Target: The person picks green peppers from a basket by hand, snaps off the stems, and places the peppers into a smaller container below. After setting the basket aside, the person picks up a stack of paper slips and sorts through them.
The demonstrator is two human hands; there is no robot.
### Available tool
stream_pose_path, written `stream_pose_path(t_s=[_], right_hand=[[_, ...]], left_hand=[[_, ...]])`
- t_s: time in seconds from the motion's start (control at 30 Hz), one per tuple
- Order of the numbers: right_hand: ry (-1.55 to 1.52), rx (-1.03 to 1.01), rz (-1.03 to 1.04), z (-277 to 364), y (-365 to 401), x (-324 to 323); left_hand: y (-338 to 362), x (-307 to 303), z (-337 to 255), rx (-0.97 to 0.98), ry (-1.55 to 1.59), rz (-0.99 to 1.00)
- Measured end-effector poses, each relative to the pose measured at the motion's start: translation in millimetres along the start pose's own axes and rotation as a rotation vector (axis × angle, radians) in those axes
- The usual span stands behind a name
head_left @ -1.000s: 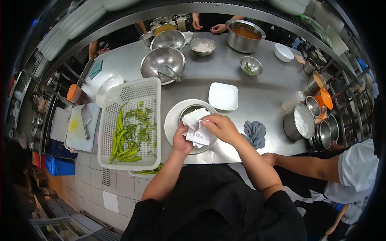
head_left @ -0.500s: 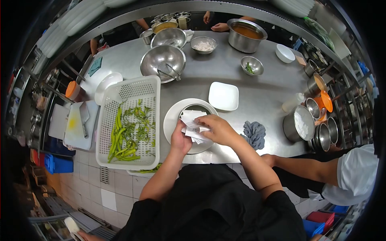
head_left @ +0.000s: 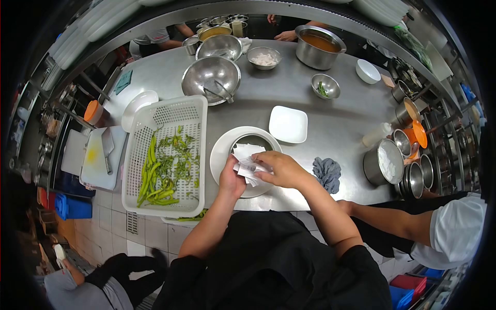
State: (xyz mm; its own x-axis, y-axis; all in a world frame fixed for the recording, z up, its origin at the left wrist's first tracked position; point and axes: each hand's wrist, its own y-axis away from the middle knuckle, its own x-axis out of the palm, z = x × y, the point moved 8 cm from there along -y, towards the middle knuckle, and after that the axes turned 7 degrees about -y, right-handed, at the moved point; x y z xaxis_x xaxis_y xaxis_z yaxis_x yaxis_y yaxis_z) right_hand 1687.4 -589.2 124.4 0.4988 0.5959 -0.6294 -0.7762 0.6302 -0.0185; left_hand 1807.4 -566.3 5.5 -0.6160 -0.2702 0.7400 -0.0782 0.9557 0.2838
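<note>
A bundle of white printed paper slips [head_left: 248, 164] is between my hands, above a round metal bowl [head_left: 262, 138] on a white plate [head_left: 219, 150]. My left hand [head_left: 231, 178] grips the slips from the left side. On their right, my right hand [head_left: 279, 169] has its fingers closed on the upper slips. Past the plate is a square white dish [head_left: 288, 124]. Left of my hands stands a white perforated basket [head_left: 199, 155] of long green chillies [head_left: 149, 173] and loose stems. A crumpled grey cloth [head_left: 326, 174] lies to the right.
Steel bowls [head_left: 211, 77] and a pot of orange-brown liquid [head_left: 320, 46] stand at the back. Cutting boards [head_left: 98, 170] and a cleaver [head_left: 107, 147] are at left. A co-worker's arm [head_left: 385, 217] reaches in at right; another person [head_left: 93, 289] is at lower left. A steel shelf [head_left: 248, 8] hangs overhead.
The slips between my hands have shifted slightly, and my hands stay nearly in place. A person at lower left has come further into view, and one at the back left also shows more.
</note>
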Motion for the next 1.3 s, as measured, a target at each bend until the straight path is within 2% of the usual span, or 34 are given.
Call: stream_pose_path(t_s=[0.07,0.13,0.23,0.33,0.57,0.8,1.17,1.27,1.3], right_hand=[[0.039,-0.018,-0.033,3,1,4],[0.176,-0.149,-0.242,14,5,1],[0.216,-0.166,-0.325,13,6,2],[0.083,-0.073,-0.209,5,5,3],[0.005,0.039,-0.167,-7,5,-14],[0.044,-0.074,-0.176,9,7,-18],[-0.015,-0.047,-0.169,3,10,-8],[-0.033,-0.052,-0.135,0,7,5],[-0.027,-0.063,-0.139,-2,8,8]], left_hand=[[3,4,-1,-0.006,0.003,-0.019],[3,4,-1,0.024,-0.005,-0.023],[3,4,-3,0.054,-0.019,-0.031],[4,3,-3,0.052,-0.025,-0.028],[10,5,1,0.009,0.004,0.003],[11,7,0,-0.012,0.047,0.047],[18,9,-1,0.014,-0.095,0.127],[19,1,3,0.019,-0.124,0.03],[17,-2,6,0.023,-0.137,0.056]])
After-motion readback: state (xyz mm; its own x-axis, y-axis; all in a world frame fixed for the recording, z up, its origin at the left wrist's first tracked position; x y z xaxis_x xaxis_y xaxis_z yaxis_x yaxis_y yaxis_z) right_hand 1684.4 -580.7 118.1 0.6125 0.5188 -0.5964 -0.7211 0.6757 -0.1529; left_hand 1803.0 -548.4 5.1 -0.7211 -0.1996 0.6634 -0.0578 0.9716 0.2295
